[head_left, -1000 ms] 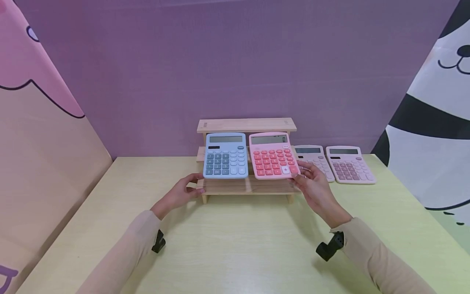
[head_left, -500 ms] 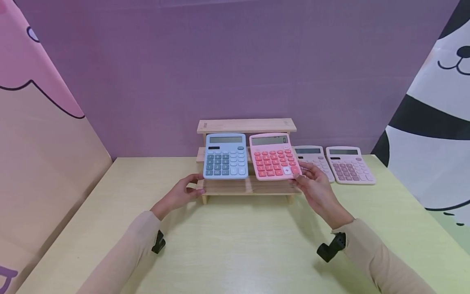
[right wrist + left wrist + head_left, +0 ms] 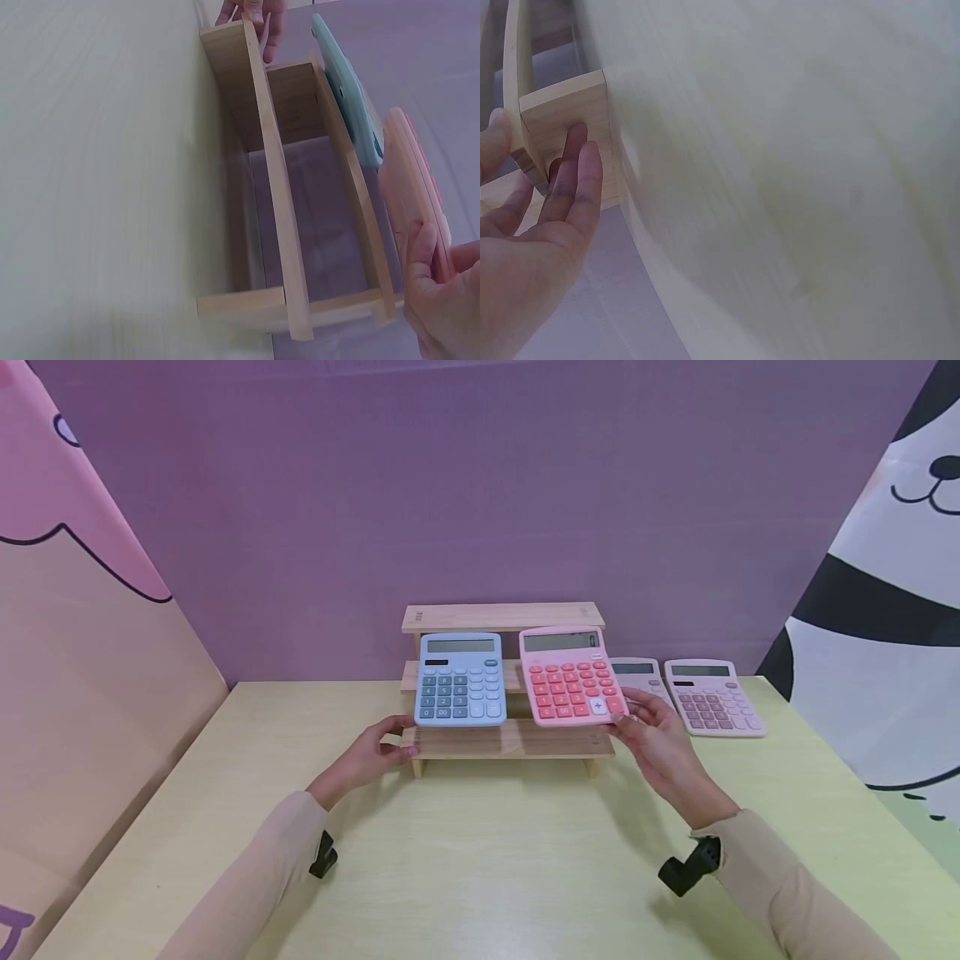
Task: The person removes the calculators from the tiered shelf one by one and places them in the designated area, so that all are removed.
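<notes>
My right hand (image 3: 663, 758) pinches a pink calculator (image 3: 573, 693) by its lower right corner, in front of the stepped wooden rack (image 3: 517, 742). In the right wrist view the thumb lies along the back of the pink calculator (image 3: 409, 184), which is off the shelf boards. A blue calculator (image 3: 461, 683) leans upright on the left half of the rack. With my left hand (image 3: 367, 753) I grip the left end of the rack's lowest shelf. In the left wrist view the thumb is over the board (image 3: 526, 161) and several fingers reach under it.
Two pale pink calculators lie at the table's back right: one (image 3: 712, 697) in full view, the other (image 3: 637, 670) partly behind the held calculator and right hand. A purple backdrop (image 3: 480, 510) stands behind the rack, with printed panels at both sides.
My right hand has moved to the right with the pink calculator, widening its gap from the blue one. My left hand stays at the rack's end.
</notes>
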Motion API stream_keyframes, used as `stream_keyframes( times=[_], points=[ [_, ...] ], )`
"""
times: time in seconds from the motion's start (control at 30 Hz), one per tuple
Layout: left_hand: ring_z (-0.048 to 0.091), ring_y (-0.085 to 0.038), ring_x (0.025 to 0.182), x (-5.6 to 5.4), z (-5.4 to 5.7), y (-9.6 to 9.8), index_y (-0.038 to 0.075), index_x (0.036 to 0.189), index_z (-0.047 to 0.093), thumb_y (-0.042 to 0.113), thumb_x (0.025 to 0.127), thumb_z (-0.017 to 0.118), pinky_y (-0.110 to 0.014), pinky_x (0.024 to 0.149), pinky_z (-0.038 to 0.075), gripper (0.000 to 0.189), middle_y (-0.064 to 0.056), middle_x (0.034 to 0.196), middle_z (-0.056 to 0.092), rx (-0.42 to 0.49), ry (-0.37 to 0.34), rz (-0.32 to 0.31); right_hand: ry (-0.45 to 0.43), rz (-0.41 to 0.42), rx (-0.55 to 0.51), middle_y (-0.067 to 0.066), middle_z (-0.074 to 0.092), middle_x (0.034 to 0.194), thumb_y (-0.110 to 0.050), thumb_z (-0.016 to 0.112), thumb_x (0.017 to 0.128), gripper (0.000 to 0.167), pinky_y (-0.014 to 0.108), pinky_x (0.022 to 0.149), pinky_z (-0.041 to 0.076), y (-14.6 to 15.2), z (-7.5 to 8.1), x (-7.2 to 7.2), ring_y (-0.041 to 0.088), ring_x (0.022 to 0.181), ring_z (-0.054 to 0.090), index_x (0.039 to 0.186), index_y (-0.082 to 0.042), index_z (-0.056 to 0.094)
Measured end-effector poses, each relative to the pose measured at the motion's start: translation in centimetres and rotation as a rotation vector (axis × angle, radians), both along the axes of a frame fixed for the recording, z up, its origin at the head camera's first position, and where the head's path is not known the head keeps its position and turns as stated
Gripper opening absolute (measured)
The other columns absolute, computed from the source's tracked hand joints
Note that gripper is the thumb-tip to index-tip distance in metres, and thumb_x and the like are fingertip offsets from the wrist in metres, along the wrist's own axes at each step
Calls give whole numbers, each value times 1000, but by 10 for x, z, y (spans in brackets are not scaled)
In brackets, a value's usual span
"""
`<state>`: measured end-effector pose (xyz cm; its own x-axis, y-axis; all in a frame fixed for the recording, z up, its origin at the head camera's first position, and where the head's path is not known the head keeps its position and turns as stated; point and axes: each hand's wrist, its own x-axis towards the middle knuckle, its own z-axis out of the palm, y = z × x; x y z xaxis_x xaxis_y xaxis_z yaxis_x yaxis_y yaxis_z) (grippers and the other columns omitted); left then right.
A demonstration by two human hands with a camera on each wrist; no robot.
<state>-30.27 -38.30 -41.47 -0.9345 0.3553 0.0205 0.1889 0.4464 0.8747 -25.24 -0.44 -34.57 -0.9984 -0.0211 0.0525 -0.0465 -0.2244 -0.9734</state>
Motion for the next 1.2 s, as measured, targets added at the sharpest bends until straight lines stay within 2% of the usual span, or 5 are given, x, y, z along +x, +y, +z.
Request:
stream_keyframes(
  times=[0.53, 0.8, 0.83, 1.0, 1.2],
  points=[
    [55, -31, 105, 1, 0, 0, 8, 135, 37, 16, 88, 60, -33, 87, 51, 53, -16, 131, 41, -13, -1, 7, -18, 12, 13, -1, 41, 114, -2, 51, 91, 61, 18, 83, 51, 30, 2, 9, 3, 95, 58, 141, -1, 16],
    [55, -32, 104, 2, 0, 0, 7, 135, 37, 16, 88, 60, -34, 86, 52, 53, -17, 131, 41, -8, 2, 7, 16, 13, -22, -1, 42, 115, -8, 57, 88, 50, 19, 80, 52, 49, -3, 15, 3, 92, 61, 130, -9, 30],
    [55, -33, 104, 5, 4, 1, 6, 135, 37, 15, 89, 60, -34, 86, 52, 52, -18, 131, 40, -7, 0, 8, 14, 9, -23, -2, 42, 115, -9, 58, 88, 50, 19, 79, 52, 51, -4, 16, 3, 92, 61, 130, -10, 29],
    [54, -33, 105, 5, 4, 1, 6, 135, 37, 14, 89, 59, -34, 87, 51, 52, -18, 132, 40, -8, -3, 7, 11, -4, -23, -4, 42, 115, -11, 58, 88, 62, 19, 78, 53, 63, -7, 17, 3, 91, 61, 138, -7, 21],
    [56, -31, 102, 1, -1, 0, 7, 135, 37, 16, 88, 60, -33, 86, 52, 53, -17, 131, 41, -7, -6, 7, 31, -2, -34, -2, 42, 114, -9, 59, 87, 64, 19, 78, 53, 75, -10, 20, 3, 92, 61, 139, -6, 22]
  ],
)
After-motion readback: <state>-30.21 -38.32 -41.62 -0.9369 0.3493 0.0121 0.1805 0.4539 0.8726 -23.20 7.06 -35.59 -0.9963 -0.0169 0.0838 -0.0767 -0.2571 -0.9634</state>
